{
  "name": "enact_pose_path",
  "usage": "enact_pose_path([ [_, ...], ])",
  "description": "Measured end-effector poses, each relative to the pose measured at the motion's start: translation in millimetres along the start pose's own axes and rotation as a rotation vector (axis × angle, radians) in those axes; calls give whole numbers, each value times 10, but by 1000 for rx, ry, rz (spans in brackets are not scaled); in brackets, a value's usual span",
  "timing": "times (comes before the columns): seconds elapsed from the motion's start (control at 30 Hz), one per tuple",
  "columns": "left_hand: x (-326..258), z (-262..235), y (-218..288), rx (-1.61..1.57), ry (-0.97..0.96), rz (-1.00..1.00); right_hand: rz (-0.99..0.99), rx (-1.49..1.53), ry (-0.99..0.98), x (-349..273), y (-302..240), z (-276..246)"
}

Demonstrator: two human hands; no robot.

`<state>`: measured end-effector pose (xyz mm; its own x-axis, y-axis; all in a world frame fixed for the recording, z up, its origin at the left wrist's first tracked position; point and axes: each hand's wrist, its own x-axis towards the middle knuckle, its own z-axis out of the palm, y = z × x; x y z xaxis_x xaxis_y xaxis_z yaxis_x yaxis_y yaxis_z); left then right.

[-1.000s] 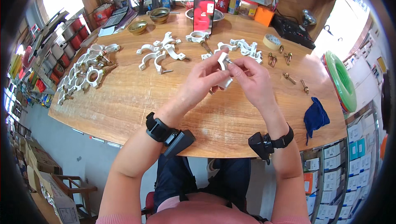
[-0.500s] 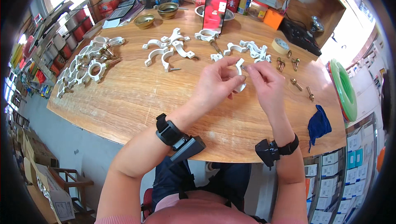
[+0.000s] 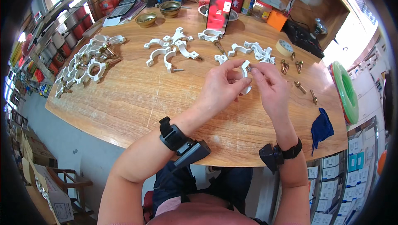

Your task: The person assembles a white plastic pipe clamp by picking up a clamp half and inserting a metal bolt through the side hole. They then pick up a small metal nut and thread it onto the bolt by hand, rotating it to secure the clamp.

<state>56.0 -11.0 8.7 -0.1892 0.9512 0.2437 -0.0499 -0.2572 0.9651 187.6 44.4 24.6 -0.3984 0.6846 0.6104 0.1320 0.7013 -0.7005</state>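
Note:
My left hand (image 3: 222,85) grips a curved white plastic clamp half (image 3: 245,70) between thumb and fingers, raised over the table. Against its upper end, my right hand (image 3: 271,87) pinches with thumb and forefinger around a small metal screw (image 3: 250,69), mostly hidden by the fingertips. Just beyond my hands lie several more white clamp halves (image 3: 259,51). To the left are loose halves (image 3: 184,51), some with a screw in them. A closed ring clamp with a bolt (image 3: 211,35) rests in front of the phone. More closed clamps (image 3: 96,70) are heaped at the far left.
Several brass-coloured bolts (image 3: 299,87) lie at the right, near a tape roll (image 3: 284,48) and a dark blue cloth (image 3: 322,128). A phone (image 3: 218,14) stands upright at the back. Brass bowls (image 3: 146,19) sit back left. The wooden table's front edge (image 3: 232,166) is close to me.
Both hands keep their hold on the clamp half and screw. The whole view has shifted slightly; the fingers show little other movement.

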Motion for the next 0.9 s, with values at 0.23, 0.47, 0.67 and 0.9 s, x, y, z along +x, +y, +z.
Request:
enact_pose_path([
  [0.23, -1, -3, 25, -20, 17, -23, -103, -7, 21, 18, 19, 10],
  [0.47, 35, -11, -26, -35, 38, -12, -23, 95, 36, 2, 17, 10],
  [0.67, 55, -22, -30, -12, 50, -20, 4, 157, -17, 13, 60, 11],
  [0.9, 45, -24, -1, 22, 47, -50, 113, 118, -21, 20, 92, 23],
])
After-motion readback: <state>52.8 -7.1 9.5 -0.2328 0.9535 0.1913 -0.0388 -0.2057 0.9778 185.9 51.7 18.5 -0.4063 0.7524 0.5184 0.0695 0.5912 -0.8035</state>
